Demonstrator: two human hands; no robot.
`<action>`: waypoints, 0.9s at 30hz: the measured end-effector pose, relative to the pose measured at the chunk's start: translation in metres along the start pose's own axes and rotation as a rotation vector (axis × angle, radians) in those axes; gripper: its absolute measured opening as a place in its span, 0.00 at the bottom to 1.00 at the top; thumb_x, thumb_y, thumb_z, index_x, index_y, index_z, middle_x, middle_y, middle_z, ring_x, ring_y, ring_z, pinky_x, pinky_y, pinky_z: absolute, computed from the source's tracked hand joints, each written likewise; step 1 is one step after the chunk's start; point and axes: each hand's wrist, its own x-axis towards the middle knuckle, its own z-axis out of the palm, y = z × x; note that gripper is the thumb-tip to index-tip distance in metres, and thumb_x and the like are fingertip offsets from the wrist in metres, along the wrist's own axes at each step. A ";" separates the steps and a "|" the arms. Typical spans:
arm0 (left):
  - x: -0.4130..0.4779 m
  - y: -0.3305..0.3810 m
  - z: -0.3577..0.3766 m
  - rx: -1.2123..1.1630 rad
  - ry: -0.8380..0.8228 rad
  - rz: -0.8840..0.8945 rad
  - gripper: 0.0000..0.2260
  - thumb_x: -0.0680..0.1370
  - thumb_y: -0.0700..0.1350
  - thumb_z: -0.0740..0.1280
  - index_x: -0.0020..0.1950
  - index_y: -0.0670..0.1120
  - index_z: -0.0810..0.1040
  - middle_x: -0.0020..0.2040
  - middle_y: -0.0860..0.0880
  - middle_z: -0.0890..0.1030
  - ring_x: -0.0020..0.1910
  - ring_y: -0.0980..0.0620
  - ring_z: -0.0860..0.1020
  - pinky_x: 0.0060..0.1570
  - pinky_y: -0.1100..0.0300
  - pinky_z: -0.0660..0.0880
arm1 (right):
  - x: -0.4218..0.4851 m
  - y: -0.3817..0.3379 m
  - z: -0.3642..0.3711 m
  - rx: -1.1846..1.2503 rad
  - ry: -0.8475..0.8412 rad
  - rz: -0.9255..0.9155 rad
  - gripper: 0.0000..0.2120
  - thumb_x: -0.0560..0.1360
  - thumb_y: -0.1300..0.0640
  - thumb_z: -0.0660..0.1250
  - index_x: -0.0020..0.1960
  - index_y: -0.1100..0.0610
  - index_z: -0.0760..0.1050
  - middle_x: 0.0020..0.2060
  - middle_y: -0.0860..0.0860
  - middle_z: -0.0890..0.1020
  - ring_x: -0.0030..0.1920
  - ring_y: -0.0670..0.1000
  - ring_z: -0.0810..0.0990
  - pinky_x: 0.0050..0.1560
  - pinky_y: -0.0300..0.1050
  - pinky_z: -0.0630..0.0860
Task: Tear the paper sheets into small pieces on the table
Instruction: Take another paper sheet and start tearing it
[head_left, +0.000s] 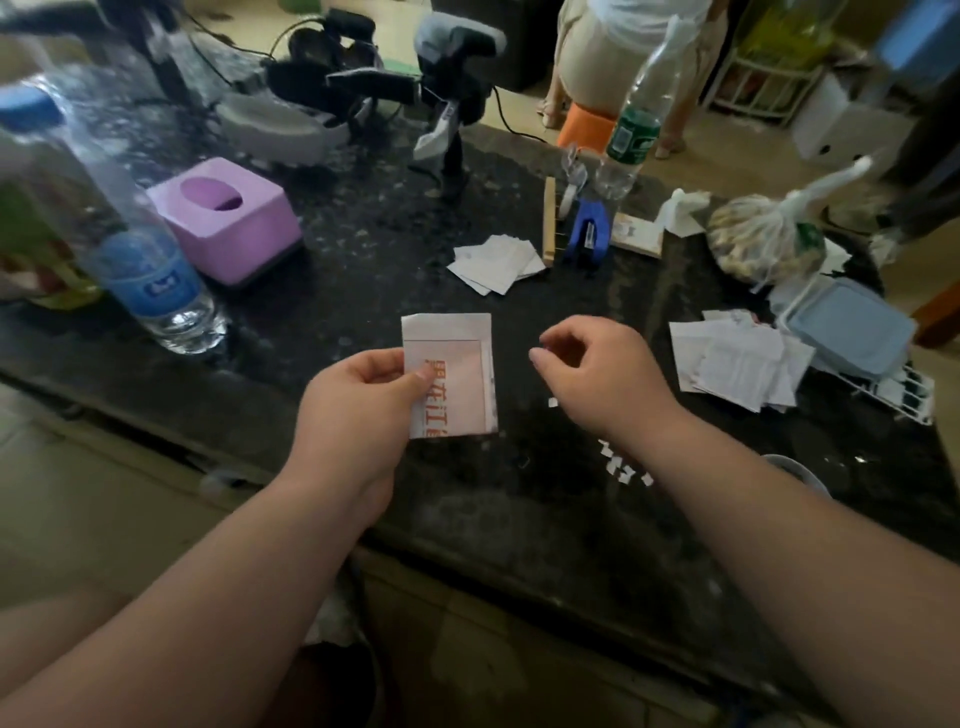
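Note:
My left hand (363, 400) pinches the left edge of a folded white paper sheet (457, 364) with orange printed characters, held just above the dark stone table (363, 260). My right hand (602, 374) hovers to the right of the sheet, apart from it, fingers loosely curled with nothing visible in them. Small torn white pieces (623, 467) lie on the table under my right wrist, and one tiny piece (552, 401) sits beside the hand. A stack of white sheets (496, 262) lies further back. Another pile of printed sheets (737, 364) lies at the right.
Water bottles stand at the left (150, 270) and the back (636, 130). A purple tissue box (228, 218), a blue stapler (587, 234), a bagged bundle (763, 239) and a blue-lidded container (852, 332) ring the work area. A person (613, 57) stands beyond the table.

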 end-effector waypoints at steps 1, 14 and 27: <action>0.005 0.000 -0.003 -0.012 0.016 0.012 0.06 0.79 0.40 0.73 0.54 0.48 0.84 0.45 0.50 0.88 0.44 0.52 0.87 0.49 0.50 0.84 | 0.018 -0.001 0.005 -0.083 -0.022 -0.050 0.11 0.78 0.49 0.70 0.58 0.52 0.81 0.50 0.45 0.82 0.51 0.46 0.80 0.53 0.42 0.77; 0.037 0.005 -0.012 -0.009 0.108 0.049 0.05 0.78 0.44 0.73 0.52 0.53 0.84 0.42 0.56 0.87 0.41 0.58 0.86 0.44 0.56 0.84 | 0.163 -0.025 0.042 -0.721 -0.186 -0.263 0.10 0.80 0.55 0.60 0.50 0.59 0.78 0.45 0.55 0.78 0.44 0.56 0.75 0.45 0.48 0.73; 0.029 0.000 -0.006 0.033 0.026 -0.024 0.03 0.79 0.48 0.72 0.49 0.51 0.85 0.43 0.54 0.87 0.47 0.53 0.86 0.47 0.53 0.82 | 0.164 -0.021 0.047 -0.689 -0.103 -0.313 0.06 0.79 0.58 0.61 0.46 0.58 0.75 0.39 0.52 0.75 0.44 0.57 0.78 0.44 0.50 0.75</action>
